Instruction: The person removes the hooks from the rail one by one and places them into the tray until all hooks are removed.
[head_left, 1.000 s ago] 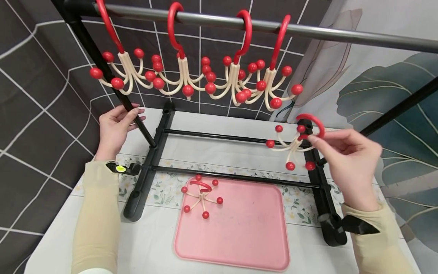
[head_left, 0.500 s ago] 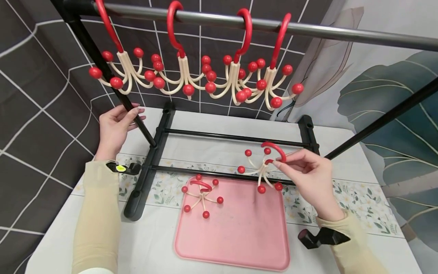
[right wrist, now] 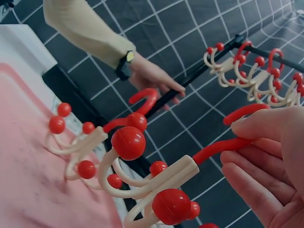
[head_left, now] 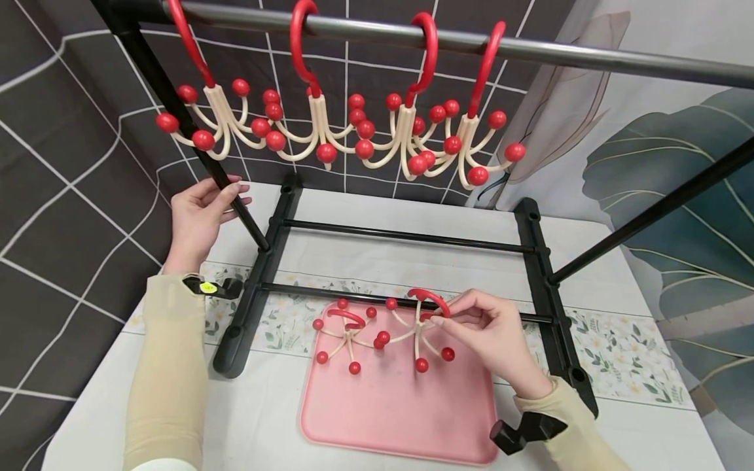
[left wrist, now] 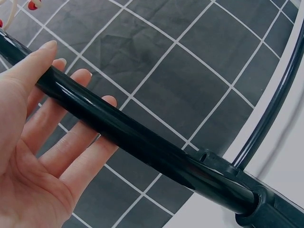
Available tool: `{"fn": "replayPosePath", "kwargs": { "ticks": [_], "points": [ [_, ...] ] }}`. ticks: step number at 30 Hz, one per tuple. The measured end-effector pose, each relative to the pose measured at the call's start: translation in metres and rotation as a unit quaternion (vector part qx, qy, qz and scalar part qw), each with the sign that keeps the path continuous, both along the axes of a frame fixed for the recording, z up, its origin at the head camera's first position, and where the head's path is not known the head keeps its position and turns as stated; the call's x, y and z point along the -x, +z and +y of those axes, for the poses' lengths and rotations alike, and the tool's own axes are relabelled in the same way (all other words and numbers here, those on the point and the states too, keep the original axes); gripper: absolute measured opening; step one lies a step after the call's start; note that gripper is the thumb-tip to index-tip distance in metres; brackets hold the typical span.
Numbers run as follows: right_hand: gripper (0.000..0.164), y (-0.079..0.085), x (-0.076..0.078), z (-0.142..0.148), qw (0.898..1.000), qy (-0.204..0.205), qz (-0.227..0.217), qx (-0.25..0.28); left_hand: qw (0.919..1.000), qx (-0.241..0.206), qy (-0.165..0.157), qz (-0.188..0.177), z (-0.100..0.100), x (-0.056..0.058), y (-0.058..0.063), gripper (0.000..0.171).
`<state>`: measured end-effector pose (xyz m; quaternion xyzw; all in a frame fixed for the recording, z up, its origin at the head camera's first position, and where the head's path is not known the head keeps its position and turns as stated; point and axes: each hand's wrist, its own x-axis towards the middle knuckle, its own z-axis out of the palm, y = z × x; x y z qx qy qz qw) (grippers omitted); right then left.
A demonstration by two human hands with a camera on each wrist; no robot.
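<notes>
My right hand pinches the red hook of a small cream hanger with curved arms tipped by red balls. This hanger is upright over the back of the pink tray; the right wrist view shows its hook between thumb and fingers. A matching hanger stands on the tray to its left, and their balls overlap in the head view. On the left, my left hand holds the rack's black post. In the left wrist view the thumb lies in front of the post, the fingers behind it.
Several matching hangers hang from the rack's top bar toward its left side. Black feet and two low crossbars make up the rack's base on a white tabletop. Dark checked cloth stands behind and left.
My right hand has carried the hanger left and toward me, from the rack's right foot to over the tray. The left hand stays on the post.
</notes>
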<state>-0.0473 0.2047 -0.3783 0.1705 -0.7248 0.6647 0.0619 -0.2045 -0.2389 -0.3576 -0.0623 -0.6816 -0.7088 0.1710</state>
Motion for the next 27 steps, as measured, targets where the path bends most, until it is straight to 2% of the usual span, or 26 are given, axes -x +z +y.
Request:
{"fn": "replayPosePath", "kwargs": {
  "ticks": [6,15,20,27],
  "points": [
    [0.025,-0.014,-0.003,-0.003,1.000,0.030,-0.004,0.008,1.0000,0.000,0.000,0.001,0.000,0.000,0.000,0.029],
    [0.021,-0.032,-0.005,-0.009,0.998,0.054,-0.022,0.003,1.0000,-0.005,-0.005,0.003,0.000,0.000,0.000,0.030],
    [0.020,-0.040,-0.005,-0.011,0.998,0.051,-0.022,-0.014,0.9999,-0.008,-0.007,0.008,-0.001,0.001,0.000,0.026],
    [0.025,-0.046,-0.006,-0.014,0.998,0.043,-0.027,-0.033,0.9999,-0.007,-0.009,0.007,-0.001,0.001,-0.001,0.030]
  ]
}}
